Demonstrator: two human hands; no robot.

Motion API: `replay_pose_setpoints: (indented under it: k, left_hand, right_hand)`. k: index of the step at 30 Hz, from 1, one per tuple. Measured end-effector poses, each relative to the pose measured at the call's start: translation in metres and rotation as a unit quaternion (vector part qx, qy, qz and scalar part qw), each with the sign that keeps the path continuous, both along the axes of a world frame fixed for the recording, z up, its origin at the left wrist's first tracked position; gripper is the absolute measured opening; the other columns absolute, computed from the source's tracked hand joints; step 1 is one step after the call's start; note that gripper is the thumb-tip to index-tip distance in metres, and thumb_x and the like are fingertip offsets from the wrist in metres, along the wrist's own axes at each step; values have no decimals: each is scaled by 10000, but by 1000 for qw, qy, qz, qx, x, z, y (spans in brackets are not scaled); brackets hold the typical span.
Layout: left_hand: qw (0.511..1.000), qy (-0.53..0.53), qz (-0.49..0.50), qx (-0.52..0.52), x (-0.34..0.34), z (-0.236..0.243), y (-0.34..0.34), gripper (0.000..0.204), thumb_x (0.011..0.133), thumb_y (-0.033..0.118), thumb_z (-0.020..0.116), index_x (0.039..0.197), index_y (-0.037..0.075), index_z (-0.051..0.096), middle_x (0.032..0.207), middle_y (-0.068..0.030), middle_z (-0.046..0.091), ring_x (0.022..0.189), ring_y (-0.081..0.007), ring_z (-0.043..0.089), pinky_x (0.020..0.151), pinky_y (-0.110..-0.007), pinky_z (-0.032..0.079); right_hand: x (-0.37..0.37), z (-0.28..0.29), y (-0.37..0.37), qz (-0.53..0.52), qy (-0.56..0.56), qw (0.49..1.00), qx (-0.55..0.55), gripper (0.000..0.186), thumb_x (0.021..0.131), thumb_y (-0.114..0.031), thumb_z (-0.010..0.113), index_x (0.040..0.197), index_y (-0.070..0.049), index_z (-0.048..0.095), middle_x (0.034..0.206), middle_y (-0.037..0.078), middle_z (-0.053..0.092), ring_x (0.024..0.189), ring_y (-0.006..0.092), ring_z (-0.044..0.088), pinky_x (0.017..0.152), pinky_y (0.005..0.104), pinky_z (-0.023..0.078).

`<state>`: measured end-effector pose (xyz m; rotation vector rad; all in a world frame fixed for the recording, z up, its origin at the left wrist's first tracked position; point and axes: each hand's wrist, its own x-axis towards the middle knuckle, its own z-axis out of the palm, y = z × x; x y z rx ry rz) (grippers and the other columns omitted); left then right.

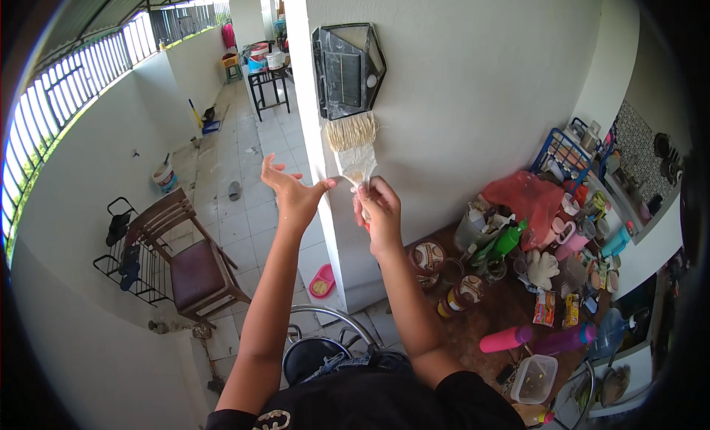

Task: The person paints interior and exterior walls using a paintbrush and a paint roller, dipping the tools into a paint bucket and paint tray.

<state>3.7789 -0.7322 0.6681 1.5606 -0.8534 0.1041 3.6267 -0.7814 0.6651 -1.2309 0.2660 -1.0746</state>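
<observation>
In the head view, we see two bare hands near the middle of the frame, in front of a pale wall point(473, 97) and its corner. The right hand point(381, 214) pinches a brush point(356, 161) low down, thumb and fingers pressed together around it. The brush stands upright, its pale bristles point(351, 133) pointing up, just under a dark angular lamp point(342, 76) fixed to the wall at upper centre; whether they touch it we cannot tell. The left hand point(291, 197) is spread, fingers loose and parted, its thumb reaching toward the brush's left side; we cannot tell whether it makes contact. At lower right we find a brown table point(484, 337) crowded with a red plastic bag point(529, 200), a pink bottle point(505, 339), a purple bottle point(560, 342) and a clear container point(534, 379). At left, a wooden chair point(198, 275) with a dark red seat stands beside a black rack point(151, 280), and a white bucket point(164, 175) sits farther up by the low wall point(96, 163).
</observation>
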Motion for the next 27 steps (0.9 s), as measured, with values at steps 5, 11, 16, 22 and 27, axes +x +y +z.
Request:
replay_pose_setpoints:
  k: [5,11,16,22,27]
  left_hand:
    - [1000,-13,11,2,2,-5,0,1279,573,244,953,1447,-5,52,1321,-206,236,1001,-261,505,887,-382,503]
    - [1000,-26,10,-9,9,-11,-4,1263,572,317,950,1431,-16,87,1338,-195,217,1074,-245,463,884,-341,516]
    - [999,-40,10,-7,10,-14,-5,1264,580,331,945,1426,-32,78,1335,-195,218,1068,-245,472,874,-334,523]
    - [1000,-16,-7,2,12,-14,-2,1296,575,388,939,1448,-31,77,1283,-194,300,973,-258,548,854,-428,482]
    - [999,-18,11,40,18,-18,-5,1288,577,430,928,1464,10,94,1263,-148,346,985,-228,577,839,-472,429]
  right_hand:
    - [-1,2,1,-7,5,1000,-15,202,992,-196,553,860,-44,569,619,0,506,467,60,393,447,215,295]
    - [-6,6,7,0,12,1000,11,201,990,-198,555,862,-44,569,615,-1,498,459,58,389,440,217,288]
    - [-6,8,5,1,-2,1000,9,197,986,-194,564,859,-44,564,615,-4,491,446,56,376,420,224,274]
    - [-17,-7,14,12,21,998,65,203,980,-189,575,837,-47,553,612,-8,479,440,55,369,404,220,259]
    - [-35,-30,14,-9,35,996,76,198,966,-190,588,828,-51,558,605,-2,480,433,56,364,395,220,248]
